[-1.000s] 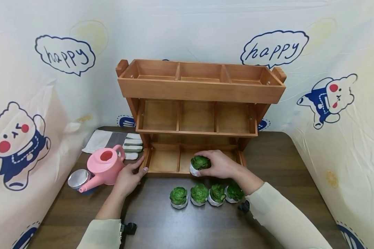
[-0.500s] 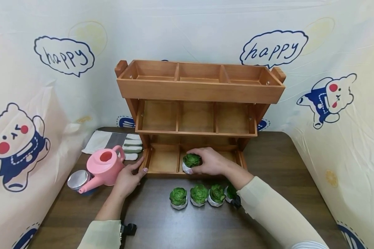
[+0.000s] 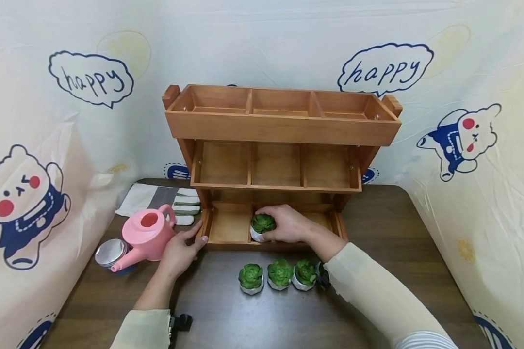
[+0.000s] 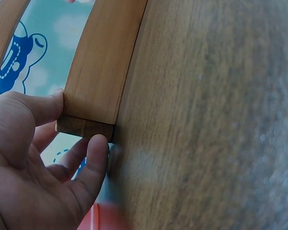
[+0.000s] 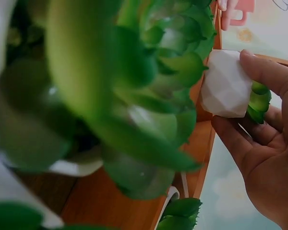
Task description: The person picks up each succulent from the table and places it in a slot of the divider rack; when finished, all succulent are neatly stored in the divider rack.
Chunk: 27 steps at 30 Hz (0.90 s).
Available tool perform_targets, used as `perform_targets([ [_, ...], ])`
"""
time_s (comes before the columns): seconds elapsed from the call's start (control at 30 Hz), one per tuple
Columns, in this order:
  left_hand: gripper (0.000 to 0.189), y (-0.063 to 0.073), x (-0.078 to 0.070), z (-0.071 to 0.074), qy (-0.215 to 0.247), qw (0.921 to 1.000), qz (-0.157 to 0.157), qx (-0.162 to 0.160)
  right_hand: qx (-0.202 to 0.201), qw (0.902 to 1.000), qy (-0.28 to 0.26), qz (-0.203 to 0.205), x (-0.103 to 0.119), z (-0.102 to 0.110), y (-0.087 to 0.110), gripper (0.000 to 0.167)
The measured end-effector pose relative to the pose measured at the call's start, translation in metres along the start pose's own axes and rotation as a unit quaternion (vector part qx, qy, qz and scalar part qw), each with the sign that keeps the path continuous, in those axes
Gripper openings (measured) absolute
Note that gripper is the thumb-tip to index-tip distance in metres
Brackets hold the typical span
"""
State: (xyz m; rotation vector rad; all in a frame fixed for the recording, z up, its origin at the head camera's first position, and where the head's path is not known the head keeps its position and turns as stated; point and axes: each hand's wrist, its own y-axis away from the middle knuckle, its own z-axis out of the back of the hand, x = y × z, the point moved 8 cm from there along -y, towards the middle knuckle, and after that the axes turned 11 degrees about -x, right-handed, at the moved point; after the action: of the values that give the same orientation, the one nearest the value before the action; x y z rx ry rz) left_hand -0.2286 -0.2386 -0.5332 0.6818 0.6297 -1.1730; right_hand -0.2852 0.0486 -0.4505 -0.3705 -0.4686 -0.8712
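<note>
My right hand (image 3: 288,225) grips a potted succulent (image 3: 262,224) with green leaves and a white pot, thumb and fingers on either side of it. It is in the middle compartment of the lowest tier of a wooden shelf (image 3: 284,130), beside the left divider. The right wrist view shows the pot's faceted white wall (image 5: 226,85) between thumb and fingers. My left hand (image 3: 179,253) holds the front left corner of that tier, thumb at the front board (image 4: 98,62) and fingers around its end. Several more potted succulents (image 3: 280,274) stand in a row before the shelf, the rightmost mostly behind my right sleeve.
Left of the shelf, a pink watering can (image 3: 146,232) stands close to my left hand, partly in front of a silver-lidded tin (image 3: 110,250). Behind it lie grey-and-white gloves (image 3: 150,198). A printed cloth (image 3: 262,43) surrounds the back and sides of the table (image 3: 388,232).
My right hand has carried the potted succulent left to the divider in the lowest tier. The right sleeve now covers more of the rightmost plant. The left hand stays at the corner.
</note>
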Motion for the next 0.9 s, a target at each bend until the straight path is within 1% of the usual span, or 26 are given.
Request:
perform_targets([
  [0.23,0.069,-0.001,-0.001,-0.001,0.006,1.0,-0.006,-0.001,0.02,0.9997,0.013,-0.006,-0.004,-0.005,-0.003,0.068],
  [0.4,0.068,-0.001,0.0,-0.003,0.007,1.0,-0.002,-0.004,0.04,0.9989,0.021,-0.007,-0.005,-0.012,-0.005,0.063],
  [0.57,0.069,0.0,0.0,-0.003,0.009,1.0,-0.001,-0.002,0.068,0.9972,0.019,-0.025,-0.009,-0.02,-0.006,0.062],
  [0.67,0.069,-0.001,0.001,-0.001,0.007,1.0,-0.001,-0.006,0.08,0.9961,0.013,-0.035,-0.011,-0.023,-0.006,0.062],
  [0.9,0.068,-0.001,0.001,0.0,0.006,1.0,-0.002,-0.006,0.095,0.9947,0.008,-0.039,-0.013,-0.027,-0.004,0.06],
])
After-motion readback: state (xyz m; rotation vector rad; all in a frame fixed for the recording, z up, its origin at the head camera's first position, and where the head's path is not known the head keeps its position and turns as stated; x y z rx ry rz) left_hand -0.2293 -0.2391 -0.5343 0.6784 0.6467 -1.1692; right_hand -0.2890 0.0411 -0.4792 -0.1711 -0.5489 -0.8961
